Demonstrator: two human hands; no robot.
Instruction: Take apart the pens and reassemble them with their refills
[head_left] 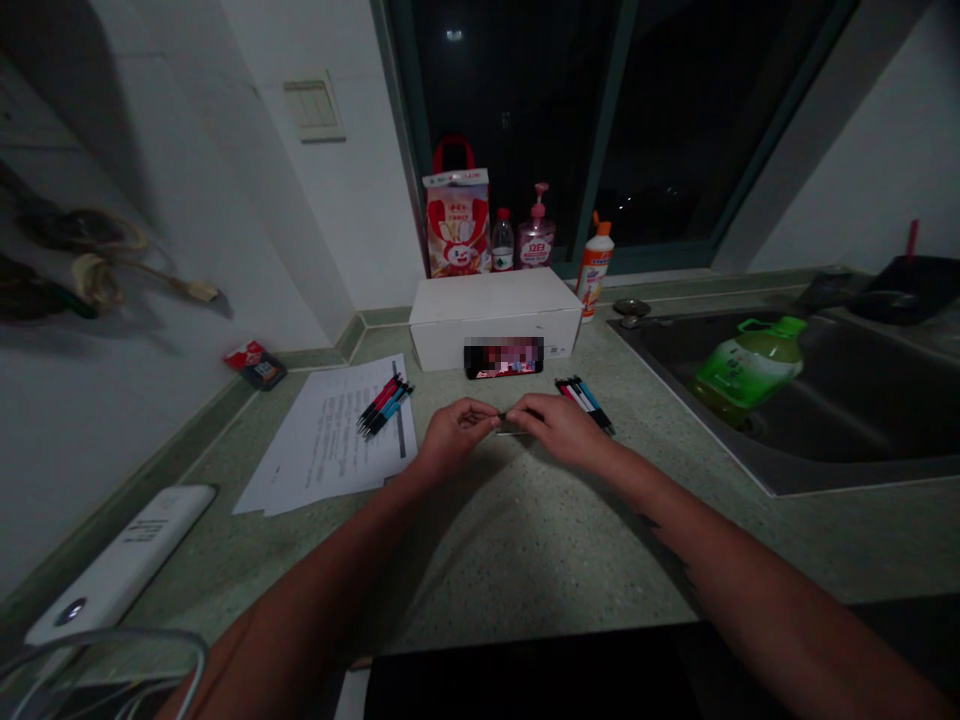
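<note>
My left hand point(454, 432) and my right hand point(559, 425) meet over the counter, fingertips pinched. Between them is a small dark piece point(503, 416), too small to name. Just beneath the right fingers shows a thin pale strip point(513, 433); whether it is held or lies on the counter is unclear. Beyond the hands, a phone point(504, 358) with a lit screen leans on a white box point(495, 300). Several pens point(385, 405) in red, blue and black rest on printed sheets point(322, 440) to the left. More pens point(585, 400) lie right beside my right hand.
To the right is a sink point(757, 465) with a green-labelled jug point(750, 365) in it. Behind the box stand a red bag point(457, 225), a pink pump bottle point(536, 235) and an orange-capped bottle point(595, 268). A long white device point(124, 560) lies at the left wall.
</note>
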